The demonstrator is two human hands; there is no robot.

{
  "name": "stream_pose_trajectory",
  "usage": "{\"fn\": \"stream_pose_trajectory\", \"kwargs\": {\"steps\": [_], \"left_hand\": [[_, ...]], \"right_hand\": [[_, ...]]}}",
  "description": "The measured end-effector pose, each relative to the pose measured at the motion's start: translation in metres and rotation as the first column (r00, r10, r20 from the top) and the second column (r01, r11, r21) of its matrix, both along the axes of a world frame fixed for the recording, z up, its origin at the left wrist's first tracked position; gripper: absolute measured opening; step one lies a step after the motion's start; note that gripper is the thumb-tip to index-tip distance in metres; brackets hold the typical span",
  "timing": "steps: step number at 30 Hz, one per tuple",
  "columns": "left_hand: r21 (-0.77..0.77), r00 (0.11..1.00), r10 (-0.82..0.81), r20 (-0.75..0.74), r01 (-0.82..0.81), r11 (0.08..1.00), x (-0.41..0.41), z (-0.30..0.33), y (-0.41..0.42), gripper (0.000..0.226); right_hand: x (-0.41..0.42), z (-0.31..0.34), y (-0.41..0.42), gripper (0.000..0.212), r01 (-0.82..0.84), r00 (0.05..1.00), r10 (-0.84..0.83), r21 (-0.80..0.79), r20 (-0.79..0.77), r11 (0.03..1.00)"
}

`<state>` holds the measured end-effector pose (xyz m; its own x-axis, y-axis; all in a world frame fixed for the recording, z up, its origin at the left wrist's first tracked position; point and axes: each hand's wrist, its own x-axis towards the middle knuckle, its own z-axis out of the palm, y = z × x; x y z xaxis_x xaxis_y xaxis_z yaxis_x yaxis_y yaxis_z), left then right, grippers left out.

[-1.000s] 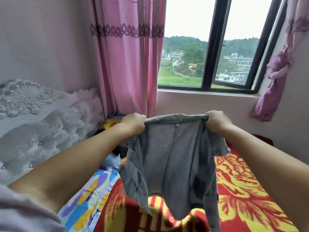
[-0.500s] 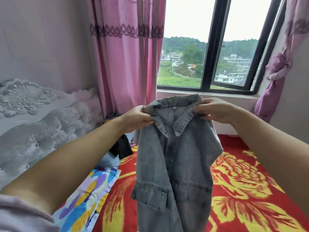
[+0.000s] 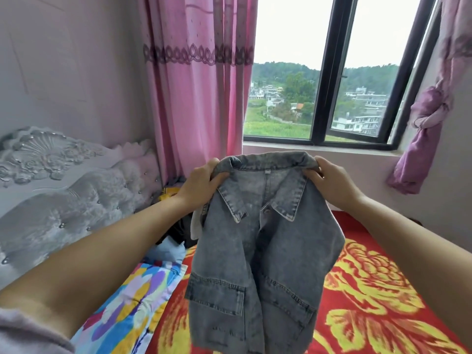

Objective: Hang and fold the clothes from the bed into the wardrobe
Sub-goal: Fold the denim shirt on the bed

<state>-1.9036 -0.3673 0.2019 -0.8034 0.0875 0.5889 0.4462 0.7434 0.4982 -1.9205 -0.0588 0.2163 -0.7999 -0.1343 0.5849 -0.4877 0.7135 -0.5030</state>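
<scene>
Since half a second ago the denim jacket [image 3: 258,241] has been spread a little wider at the shoulders, its collar now opened flat toward the camera, and both hands have drifted slightly apart.

In the head view the jacket hangs in the air above the bed [image 3: 378,290], front side facing the person, collar uppermost and hem pointing down, so its long axis runs vertically. Its lower edge runs out of the frame at the bottom. The left hand [image 3: 198,186] grips the left shoulder beside the collar, fingers [image 3: 212,166] curled over the top edge and clamped on the cloth. The right hand [image 3: 332,183] holds the opposite shoulder in the same way, thumb in front and fingers wrapped behind the fabric.

A red and yellow floral blanket covers the bed; a multicoloured sheet [image 3: 132,307] lies at its left, beside the tufted headboard [image 3: 63,200]. Behind are a pink curtain [image 3: 194,85] and a window [image 3: 332,72].
</scene>
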Motion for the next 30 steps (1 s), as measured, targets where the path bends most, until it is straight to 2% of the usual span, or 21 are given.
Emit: {"fn": "stream_pose_trajectory", "kwargs": {"steps": [3,7,9,11,13,15,18,20,21,23,25,26,27,28,29,30], "left_hand": [[0.040,1.000,0.009,-0.016,-0.008,0.999,-0.004,0.003,0.000,0.017],[0.179,0.990,-0.056,0.129,0.033,0.983,-0.004,0.019,0.010,0.017],[0.294,0.974,-0.108,0.197,0.046,0.955,-0.001,0.022,0.032,0.009],[0.381,0.955,-0.151,0.255,0.044,0.924,0.002,0.024,0.059,0.008],[0.533,0.923,-0.247,0.296,0.056,0.844,0.007,0.031,0.083,0.015],[0.691,0.895,-0.328,0.301,0.032,0.722,0.013,0.041,0.091,0.020],[0.842,0.869,-0.423,0.258,0.013,0.539,0.020,0.050,0.089,0.022],[0.844,0.870,-0.421,0.259,0.008,0.537,0.024,0.052,0.089,0.020],[0.811,0.876,-0.396,0.277,0.008,0.585,0.025,0.053,0.091,0.020],[0.649,0.913,-0.292,0.285,0.040,0.759,0.024,0.054,0.091,0.019],[0.321,0.974,-0.170,0.150,0.115,0.940,0.022,0.055,0.085,0.029],[0.090,0.992,-0.120,0.033,0.116,0.989,0.019,0.055,0.080,0.045],[-0.148,0.993,-0.092,-0.073,0.081,0.986,0.016,0.057,0.074,0.067],[-0.343,0.988,-0.096,-0.122,0.049,0.938,0.013,0.061,0.069,0.091],[-0.470,0.990,-0.118,-0.078,0.068,0.880,0.010,0.067,0.065,0.109],[-0.525,0.988,-0.150,0.047,0.152,0.838,0.007,0.073,0.062,0.118]], "right_hand": [[0.004,-0.001,-0.002,0.006,-0.001,1.000,0.001,-0.001,-0.029,1.000],[0.001,0.016,-0.013,0.016,0.137,0.990,-0.139,0.166,0.003,0.977],[0.004,0.024,-0.032,0.016,0.154,0.985,-0.163,0.142,0.056,0.978],[0.010,0.030,-0.060,0.019,0.094,0.990,-0.100,0.057,0.099,0.994],[0.017,0.032,-0.086,0.026,0.003,0.994,-0.001,-0.020,0.111,1.000],[0.025,0.035,-0.099,0.035,-0.102,0.980,0.111,-0.060,0.165,0.993],[0.034,0.037,-0.090,0.057,-0.273,0.922,0.258,0.013,0.288,0.962],[0.037,0.035,-0.081,0.071,-0.347,0.896,0.302,0.092,0.325,0.933],[0.036,0.032,-0.079,0.075,-0.358,0.897,0.306,0.118,0.319,0.926],[0.032,0.026,-0.075,0.070,-0.322,0.920,0.288,0.095,0.264,0.942],[0.028,0.026,-0.067,0.062,-0.299,0.906,0.323,-0.125,0.274,0.946],[0.027,0.025,-0.060,0.058,-0.318,0.867,0.391,-0.262,0.309,0.911],[0.026,0.025,-0.051,0.054,-0.355,0.803,0.483,-0.371,0.349,0.858],[0.026,0.026,-0.043,0.052,-0.408,0.716,0.578,-0.438,0.391,0.801],[0.027,0.027,-0.037,0.051,-0.466,0.617,0.658,-0.474,0.431,0.747],[0.029,0.029,-0.032,0.050,-0.517,0.529,0.704,-0.478,0.474,0.710]]}}
